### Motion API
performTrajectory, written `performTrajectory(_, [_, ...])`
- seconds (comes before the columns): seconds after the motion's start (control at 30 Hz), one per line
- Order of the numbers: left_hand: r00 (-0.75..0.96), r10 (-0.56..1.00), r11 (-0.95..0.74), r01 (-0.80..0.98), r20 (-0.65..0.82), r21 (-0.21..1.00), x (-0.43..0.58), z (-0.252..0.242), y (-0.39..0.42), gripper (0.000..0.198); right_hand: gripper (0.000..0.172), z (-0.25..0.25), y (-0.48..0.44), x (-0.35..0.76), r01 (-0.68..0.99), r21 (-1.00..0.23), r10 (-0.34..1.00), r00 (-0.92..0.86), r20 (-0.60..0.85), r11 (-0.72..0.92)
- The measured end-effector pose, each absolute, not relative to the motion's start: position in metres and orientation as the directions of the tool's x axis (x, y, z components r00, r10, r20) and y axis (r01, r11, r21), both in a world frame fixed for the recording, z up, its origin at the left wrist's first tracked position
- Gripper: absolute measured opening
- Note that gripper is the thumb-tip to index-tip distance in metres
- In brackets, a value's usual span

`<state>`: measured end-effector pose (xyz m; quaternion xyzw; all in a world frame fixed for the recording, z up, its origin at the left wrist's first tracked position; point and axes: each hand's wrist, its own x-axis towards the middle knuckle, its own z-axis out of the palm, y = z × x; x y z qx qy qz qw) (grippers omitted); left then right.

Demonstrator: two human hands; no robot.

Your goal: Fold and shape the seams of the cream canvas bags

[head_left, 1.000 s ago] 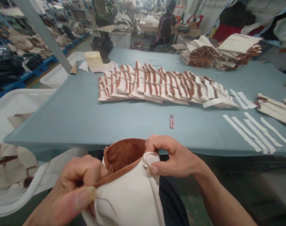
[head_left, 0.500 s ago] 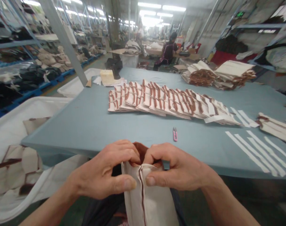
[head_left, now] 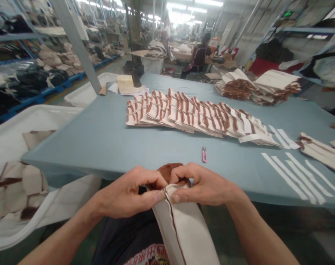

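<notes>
A cream fabric piece (head_left: 193,230) with a dark brown seam and a brown inside hangs over my lap, its upper edge gripped by both hands. My left hand (head_left: 131,193) pinches that edge just left of the seam, thumb in front and fingers tucked inside. On the other side of the seam, my right hand (head_left: 202,186) pinches the edge the same way, close to the left. The fingertips inside are partly hidden. Beyond my hands, pink thread snips (head_left: 204,154) lie on the blue-covered table (head_left: 106,141).
A row of overlapping cream pieces with brown trim (head_left: 181,112) crosses the table. White strips (head_left: 291,176) lie at the right, with stacked fabric (head_left: 274,84) behind. A white bin (head_left: 7,239) of sewn pieces stands at the left. A seated person (head_left: 199,57) is farther back.
Both hands have drawn closer together at the seam, the left moving right along the edge. The fabric piece now slants down to the right, uncovering printed dark cloth on my lap.
</notes>
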<state>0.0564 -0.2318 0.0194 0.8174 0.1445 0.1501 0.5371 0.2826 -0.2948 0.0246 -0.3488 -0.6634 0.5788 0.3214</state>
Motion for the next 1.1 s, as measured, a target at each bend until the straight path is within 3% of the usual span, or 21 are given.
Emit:
performTrajectory(0.17, [0.915,0.400,-0.359,0.107,0.049,0.927,0.059,0.014,-0.230,0.021,0.048,0.012,-0.293,0.284,0.023,-0.999,0.846,-0.533,0.011,0.027])
performTrajectory(0.47, [0.906,0.423,-0.247,0.113,0.002,0.962,0.063,0.014,-0.240,0.024,0.028,0.024,-0.310,0.285,0.197,-0.956,0.889,-0.444,0.113,0.220])
performTrajectory(0.6, [0.880,0.474,-0.246,0.153,-0.019,0.957,0.063,0.019,-0.252,0.027,0.038,0.028,-0.315,0.283,0.241,-0.955,0.922,-0.381,0.071,0.173])
performTrajectory(0.9, [0.872,0.480,0.073,0.069,-0.095,0.995,0.061,0.007,-0.262,0.040,0.046,0.008,-0.309,0.280,-0.082,-0.996,0.877,-0.475,0.066,0.031])
performTrajectory(1.1, [0.868,0.488,0.079,0.061,-0.092,0.995,0.059,0.001,-0.259,0.042,0.044,0.002,-0.310,0.280,-0.078,-0.996,0.857,-0.516,0.009,-0.036])
